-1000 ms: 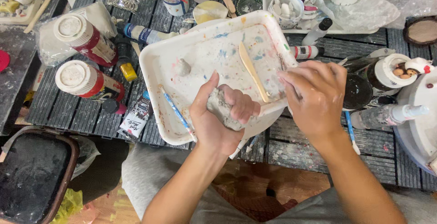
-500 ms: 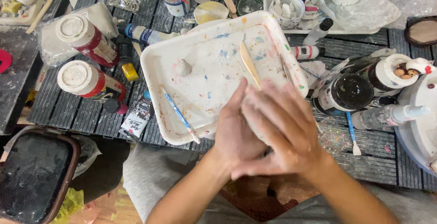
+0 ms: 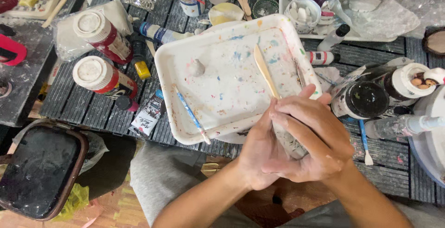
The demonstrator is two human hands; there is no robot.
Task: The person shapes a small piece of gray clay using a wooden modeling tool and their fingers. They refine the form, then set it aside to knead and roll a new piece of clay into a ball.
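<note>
My two hands are pressed together over the near right corner of a white paint-stained tray [image 3: 163,72]. My left hand [image 3: 256,164] lies underneath, palm up. My right hand [image 3: 322,140] covers it from above. A pale grey lump of clay [image 3: 289,142] shows in the gap between the palms; most of it is hidden. On the tray lie a wooden modelling tool [image 3: 265,70], a blue-handled brush [image 3: 191,114] and a small grey clay cone [image 3: 198,67].
Two red bottles with white caps [image 3: 99,77] and a paint tube [image 3: 148,117] lie left of the tray. An open black jar [image 3: 364,99] and other jars stand to the right. Cups and tools crowd the far side. A black seat [image 3: 39,167] sits low at left.
A second ago my left palm lay open with the clay lump showing and my right hand beside it. The right hand has since come over the left, and both have drifted right.
</note>
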